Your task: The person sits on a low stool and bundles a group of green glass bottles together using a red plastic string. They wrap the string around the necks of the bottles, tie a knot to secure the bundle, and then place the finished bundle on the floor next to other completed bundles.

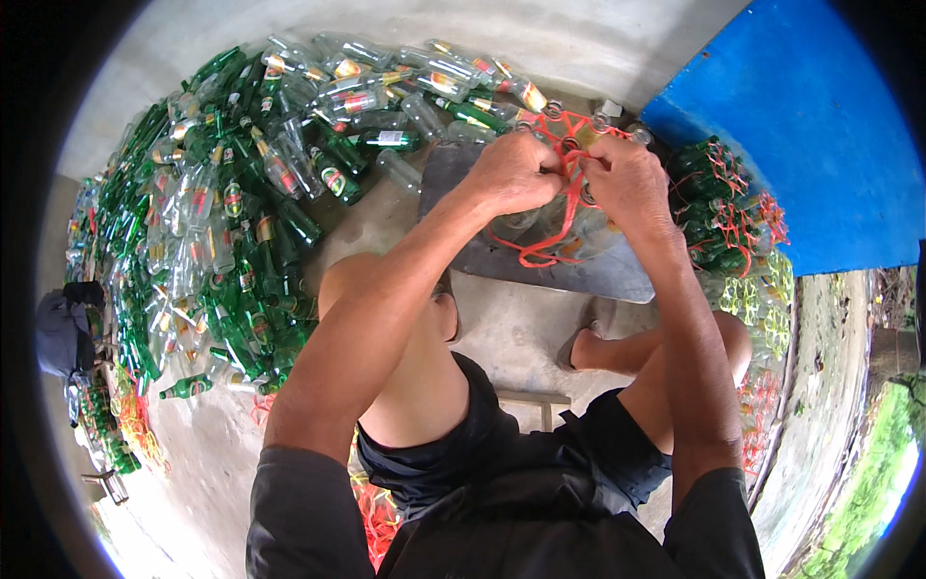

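Note:
Several clear glass bottles point(593, 235) stand bunched on a dark board point(463, 250) before me, with red plastic strapping point(569, 210) laced around their necks. My left hand point(517, 174) has its fingers closed on the strapping at the left of the bunch's middle. Close to it on the right, my right hand point(628, 177) pinches the same strapping near a bottle neck. A loose loop of the strapping hangs down over the front of the bottles. The fingertips of both hands are partly hidden by the hands themselves.
A large heap of loose green and clear bottles point(231, 195) lies at the left and back. Strapped bundles of green bottles point(712, 195) stand at the right beside a blue panel point(803, 137). Red strapping point(376, 517) lies on the floor by my seat.

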`<state>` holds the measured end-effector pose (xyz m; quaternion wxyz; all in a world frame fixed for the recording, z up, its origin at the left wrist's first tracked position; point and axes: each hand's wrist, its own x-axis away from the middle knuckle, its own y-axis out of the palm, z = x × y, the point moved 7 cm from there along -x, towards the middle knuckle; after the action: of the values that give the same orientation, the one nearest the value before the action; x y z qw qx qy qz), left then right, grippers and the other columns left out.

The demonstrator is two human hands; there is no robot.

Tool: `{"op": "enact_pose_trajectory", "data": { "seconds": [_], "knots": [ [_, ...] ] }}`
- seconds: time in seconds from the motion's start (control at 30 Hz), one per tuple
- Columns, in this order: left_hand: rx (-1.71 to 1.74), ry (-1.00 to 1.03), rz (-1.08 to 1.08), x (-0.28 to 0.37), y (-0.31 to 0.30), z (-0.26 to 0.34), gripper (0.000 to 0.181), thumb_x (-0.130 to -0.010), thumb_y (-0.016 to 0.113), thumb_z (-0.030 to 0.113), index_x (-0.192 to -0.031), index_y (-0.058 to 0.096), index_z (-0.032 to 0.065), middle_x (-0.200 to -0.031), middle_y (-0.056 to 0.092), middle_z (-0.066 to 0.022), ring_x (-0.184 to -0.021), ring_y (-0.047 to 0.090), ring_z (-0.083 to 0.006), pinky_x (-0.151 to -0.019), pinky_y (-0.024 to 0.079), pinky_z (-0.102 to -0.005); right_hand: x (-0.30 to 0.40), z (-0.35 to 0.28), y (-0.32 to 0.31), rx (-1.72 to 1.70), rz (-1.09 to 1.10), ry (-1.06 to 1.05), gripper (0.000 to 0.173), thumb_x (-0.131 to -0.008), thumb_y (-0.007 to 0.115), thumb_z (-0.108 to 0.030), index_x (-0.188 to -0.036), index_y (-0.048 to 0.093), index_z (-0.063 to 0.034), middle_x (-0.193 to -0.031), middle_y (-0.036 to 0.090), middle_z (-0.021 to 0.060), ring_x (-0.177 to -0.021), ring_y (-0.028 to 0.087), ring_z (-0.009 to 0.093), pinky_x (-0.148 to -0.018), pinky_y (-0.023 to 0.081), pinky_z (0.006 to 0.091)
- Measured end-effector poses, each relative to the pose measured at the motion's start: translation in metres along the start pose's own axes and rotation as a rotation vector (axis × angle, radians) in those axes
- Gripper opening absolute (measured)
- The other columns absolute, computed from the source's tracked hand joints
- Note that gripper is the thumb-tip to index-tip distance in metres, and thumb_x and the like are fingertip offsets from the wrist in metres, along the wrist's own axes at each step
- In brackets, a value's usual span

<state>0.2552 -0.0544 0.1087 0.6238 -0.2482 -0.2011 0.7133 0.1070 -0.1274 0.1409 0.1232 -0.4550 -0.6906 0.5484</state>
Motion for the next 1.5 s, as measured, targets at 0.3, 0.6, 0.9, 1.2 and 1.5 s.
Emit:
{"op": "enact_pose_trajectory", "data": {
  "seconds": [0.3, 0.6, 0.9, 1.2, 1.5],
  "knots": [
    [-0.088, 0.008, -0.006, -0.002, 0.003, -0.002, 0.022, -0.083, 0.078, 0.028, -0.096, 0.084, 0.012, -0.087, 0.076, -0.019, -0.082, 0.075, -0.0353, -0.077, 0.058, -0.045, -0.02, 0.002, 0.017, 0.207, -0.256, 0.022, 0.02, -0.087, 0.072, -0.024, -0.101, 0.082, -0.0145, -0.1, 0.078, 0.0187, -0.098, 0.076, 0.041, -0.088, 0.061, 0.0515],
    [-0.083, -0.027, -0.013, -0.005, 0.002, -0.004, 0.021, -0.078, 0.076, 0.029, -0.087, 0.082, 0.0115, -0.09, 0.077, -0.0176, -0.09, 0.076, -0.0368, -0.08, 0.059, -0.0474, -0.03, 0.013, 0.035, 0.172, -0.293, 0.037, 0.024, -0.08, 0.076, -0.02, -0.095, 0.081, -0.0025, -0.094, 0.075, 0.0264, -0.092, 0.075, 0.043, -0.083, 0.058, 0.0507],
    [-0.002, -0.046, -0.014, -0.001, 0.002, -0.002, 0.019, -0.084, 0.078, 0.024, -0.093, 0.083, 0.0075, -0.071, 0.071, -0.0127, -0.065, 0.063, -0.0191, -0.068, 0.052, -0.0387, -0.025, 0.028, 0.045, -0.267, -0.492, 0.219, 0.016, -0.078, 0.075, -0.01, -0.085, 0.079, 0.003, -0.066, 0.066, 0.0053, -0.059, 0.058, 0.014, -0.055, 0.045, 0.0353],
    [-0.122, 0.045, 0.061, 0.012, -0.004, 0.0, 0.019, -0.087, 0.078, 0.027, -0.095, 0.083, 0.0101, -0.081, 0.074, -0.0154, -0.073, 0.069, -0.0312, -0.071, 0.054, -0.0425, -0.018, 0.013, 0.043, -0.33, -0.6, 0.269, 0.02, -0.077, 0.072, -0.011, -0.089, 0.077, 0.0049, -0.072, 0.067, 0.0064, -0.066, 0.059, 0.014, -0.058, 0.046, 0.0357],
    [-0.192, 0.087, 0.033, 0.009, -0.002, -0.001, 0.024, -0.092, 0.08, 0.026, -0.097, 0.077, 0.0026, -0.085, 0.071, -0.0206, -0.078, 0.072, -0.0336, -0.071, 0.053, -0.0458, -0.017, -0.002, 0.026, -0.24, -0.552, 0.218, 0.024, -0.078, 0.069, -0.014, -0.09, 0.073, 0.007, -0.075, 0.069, 0.0154, -0.073, 0.068, 0.02, -0.064, 0.051, 0.0422]
  ]
}}
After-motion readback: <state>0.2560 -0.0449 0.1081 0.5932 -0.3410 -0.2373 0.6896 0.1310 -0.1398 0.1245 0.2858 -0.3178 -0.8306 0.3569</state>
